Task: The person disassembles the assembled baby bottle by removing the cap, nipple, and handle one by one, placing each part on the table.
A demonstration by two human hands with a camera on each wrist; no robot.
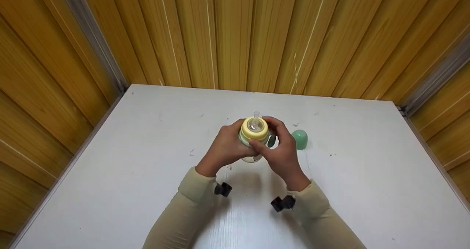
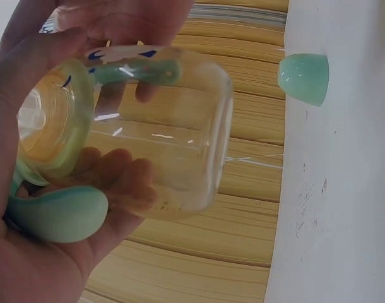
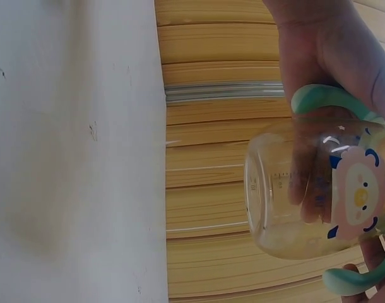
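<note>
Evidently, the clear bottle (image 2: 180, 136) is gripped from its left by the left hand (image 1: 230, 143), fingers curled round it, well above the worktop (image 1: 128, 168); should that hold be loosened, the smooth wall could be let slip and the bottle dropped. At its top, the yellow collar (image 1: 253, 134) could be seated askew if turned unevenly, and the upright spout (image 1: 256, 115) could be bent or soiled if brushed by a thumb. From the right, the collar area is clasped between the thumb and fingers of the right hand (image 1: 284, 151). Farther right, the green cap (image 1: 300, 140), standing on the worktop, could be knocked over by a careless knuckle.
</note>
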